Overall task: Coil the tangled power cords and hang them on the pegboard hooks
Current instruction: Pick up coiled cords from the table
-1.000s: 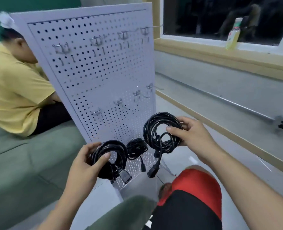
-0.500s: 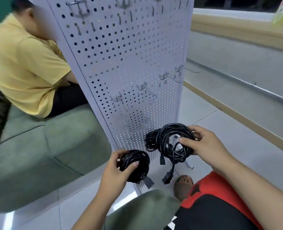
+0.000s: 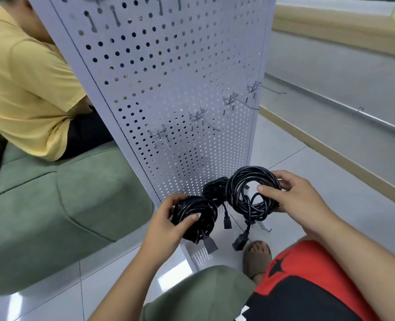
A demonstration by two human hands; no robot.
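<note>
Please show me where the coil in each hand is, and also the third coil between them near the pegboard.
left coil (image 3: 204, 210): head view, upper right strands of the bundle.
right coil (image 3: 245, 174): head view, top of the loop.
middle coil (image 3: 215, 188): head view, middle of its strands.

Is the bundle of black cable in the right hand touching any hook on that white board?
Apart. The head view shows the coil in the right hand well below the lower hooks, with bare pegboard between them.
</note>
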